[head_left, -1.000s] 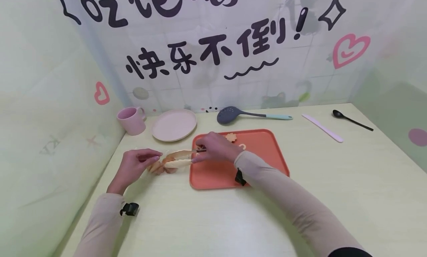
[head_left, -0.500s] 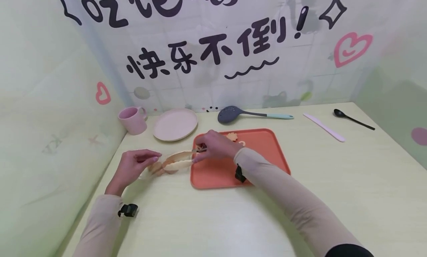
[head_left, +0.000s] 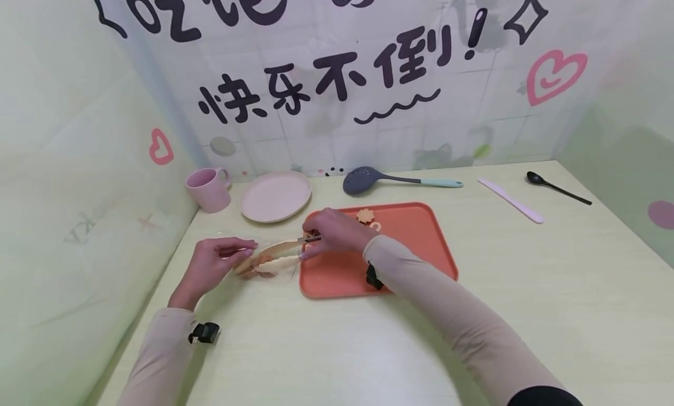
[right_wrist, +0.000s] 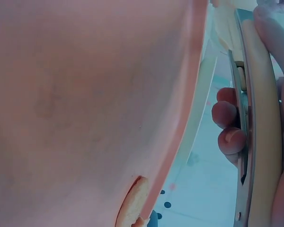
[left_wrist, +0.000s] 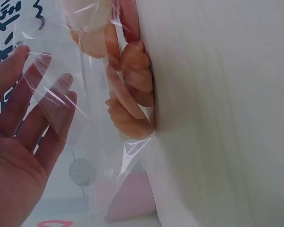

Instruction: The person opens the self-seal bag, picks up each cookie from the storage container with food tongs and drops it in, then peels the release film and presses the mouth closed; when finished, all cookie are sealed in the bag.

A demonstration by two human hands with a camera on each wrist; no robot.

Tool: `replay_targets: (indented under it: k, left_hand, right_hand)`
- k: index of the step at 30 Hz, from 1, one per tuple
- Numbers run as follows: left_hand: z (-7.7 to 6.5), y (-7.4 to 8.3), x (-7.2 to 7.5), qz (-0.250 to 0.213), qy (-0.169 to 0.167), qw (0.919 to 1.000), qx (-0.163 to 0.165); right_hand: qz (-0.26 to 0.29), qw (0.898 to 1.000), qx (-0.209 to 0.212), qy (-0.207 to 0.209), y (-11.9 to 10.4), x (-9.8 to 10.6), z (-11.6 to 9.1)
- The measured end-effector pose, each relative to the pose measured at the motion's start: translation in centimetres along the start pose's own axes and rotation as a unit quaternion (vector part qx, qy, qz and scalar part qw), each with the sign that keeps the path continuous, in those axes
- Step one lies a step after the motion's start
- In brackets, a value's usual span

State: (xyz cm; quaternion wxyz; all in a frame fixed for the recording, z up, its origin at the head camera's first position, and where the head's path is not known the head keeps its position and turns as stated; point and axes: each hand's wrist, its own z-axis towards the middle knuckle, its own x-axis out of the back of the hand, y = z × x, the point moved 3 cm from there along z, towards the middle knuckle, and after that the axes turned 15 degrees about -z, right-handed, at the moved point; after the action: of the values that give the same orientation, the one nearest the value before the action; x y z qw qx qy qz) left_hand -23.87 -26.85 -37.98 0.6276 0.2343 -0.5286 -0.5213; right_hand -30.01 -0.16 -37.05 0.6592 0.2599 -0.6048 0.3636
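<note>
My left hand [head_left: 207, 268] pinches the edge of a clear plastic bag [left_wrist: 97, 123] between thumb and fingertips. Inside the bag lie several tan, scalloped biscuits [left_wrist: 128, 120], low against the table. From the other side my right hand [head_left: 337, 230] grips a pair of tongs [right_wrist: 262, 113] with metal edges and cream-coloured arms. The tongs' cream arms [head_left: 279, 262] reach leftward into the bag, spread apart around the biscuits. Under the right hand is an orange-red tray [head_left: 416, 254]. A flower-shaped biscuit [head_left: 365, 216] and a small ring-shaped piece [head_left: 375, 225] lie on it.
A pink mug [head_left: 207, 191] and a pink plate [head_left: 276, 196] stand at the back left. Along the back lie a navy slotted spoon [head_left: 363, 181] with a light-blue handle, a pink knife [head_left: 511, 201] and a black spoon [head_left: 558, 188]. A printed curtain [head_left: 337, 113] hangs behind.
My right hand has edged a little left with the tongs, and more of the ring-shaped piece shows. The biscuits in the bag have shifted. The left hand has stayed nearly still.
</note>
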Motion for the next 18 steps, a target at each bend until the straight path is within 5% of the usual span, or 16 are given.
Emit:
replay_targets:
  k: [9,18]
  left_hand:
    - [-0.4,-0.3,0.2,0.029,0.002,0.9996,0.006]
    - [-0.5,-0.6,0.4,0.053,0.003,0.9985,0.015]
  right_hand:
    - [-0.004,1.000,-0.014,-0.010,0.0,0.4,-0.8]
    - [-0.005,0.997,-0.077,0.007,3.8,3.0,-5.3]
